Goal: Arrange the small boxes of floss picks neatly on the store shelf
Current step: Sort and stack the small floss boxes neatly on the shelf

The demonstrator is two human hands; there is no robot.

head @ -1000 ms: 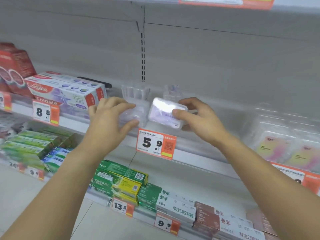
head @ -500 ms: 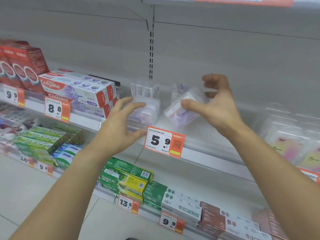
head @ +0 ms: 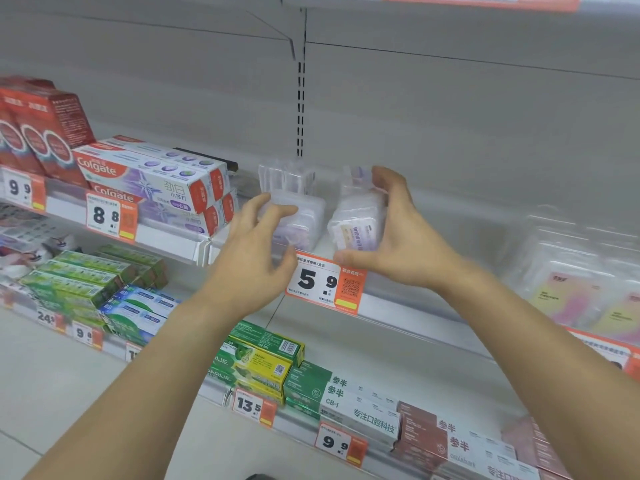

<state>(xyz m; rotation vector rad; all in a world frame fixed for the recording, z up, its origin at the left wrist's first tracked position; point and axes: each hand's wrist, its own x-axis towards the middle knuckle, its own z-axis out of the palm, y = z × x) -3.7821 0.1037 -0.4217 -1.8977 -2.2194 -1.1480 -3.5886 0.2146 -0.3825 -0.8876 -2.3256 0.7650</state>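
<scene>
Right hand (head: 388,233) holds a clear box (head: 356,223) standing on end in the middle of the frame, just right of another box (head: 298,220) that the open left hand (head: 256,251) touches.

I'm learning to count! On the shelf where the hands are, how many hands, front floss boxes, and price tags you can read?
Hands: 2 (left hand, right hand)
Front floss boxes: 2 (left box, right box)
Readable price tags: 3 (9.9 tag, 8.8 tag, 5.9 tag)
Total: 7
</scene>
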